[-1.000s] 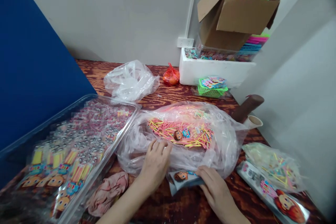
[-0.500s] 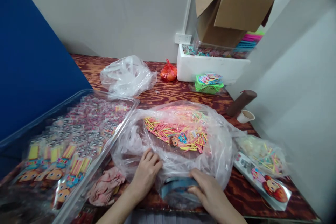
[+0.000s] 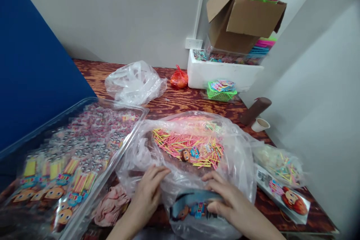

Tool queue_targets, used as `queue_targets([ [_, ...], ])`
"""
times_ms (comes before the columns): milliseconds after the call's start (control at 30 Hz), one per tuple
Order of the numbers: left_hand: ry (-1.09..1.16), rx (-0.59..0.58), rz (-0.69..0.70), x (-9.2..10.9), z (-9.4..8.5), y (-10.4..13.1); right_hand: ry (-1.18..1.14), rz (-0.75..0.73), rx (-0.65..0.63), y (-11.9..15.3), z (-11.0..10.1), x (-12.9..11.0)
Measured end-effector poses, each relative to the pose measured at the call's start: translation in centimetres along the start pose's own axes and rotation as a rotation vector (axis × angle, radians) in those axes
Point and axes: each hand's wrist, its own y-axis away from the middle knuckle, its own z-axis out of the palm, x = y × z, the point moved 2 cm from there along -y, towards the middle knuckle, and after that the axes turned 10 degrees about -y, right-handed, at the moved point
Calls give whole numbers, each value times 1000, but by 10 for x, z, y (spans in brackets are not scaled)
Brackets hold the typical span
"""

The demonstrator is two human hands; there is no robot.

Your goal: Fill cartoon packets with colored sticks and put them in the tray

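Left hand (image 3: 147, 192) half curled, grip unclear, at 1 bag (image 3: 242, 153) | right hand (image 3: 232, 198) pinching blue packaging (image 3: 194, 197) | 1 cup (image 3: 260, 126)

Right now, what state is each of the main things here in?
Left hand: fingers bent, at the large bag
Right hand: gripping printed packaging
Printed packaging: held, contents unclear
Large bag: open, holding colourful sticks
Clear tray: uncovered, holding many packets
Cardboard box: flaps open
Foam box: filled
Red bag: top gathered
Green basket: holding cards
Paper cup: upright, uncovered
White bag: crumpled
Pink cloth: crumpled
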Motion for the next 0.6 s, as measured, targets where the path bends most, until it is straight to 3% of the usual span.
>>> queue_targets([
  [100, 144, 119, -179, 1, -27, -1, -75, -21, -29, -19, -8, -20],
  [200, 182, 191, -248, 3, -38, -1, -122, -23, -98, -44, -2, -23],
  [300, 149, 209, -266, 0, -33, 2, -66, 48, -178, -68, 13, -4],
  [433, 60, 213, -269, -3, -16, 13, 136, 185, -168, -85, 29, 28],
  [600, -45, 196, -99, 21, 2, 15, 137, 176, -221, -83, 20, 37],
])
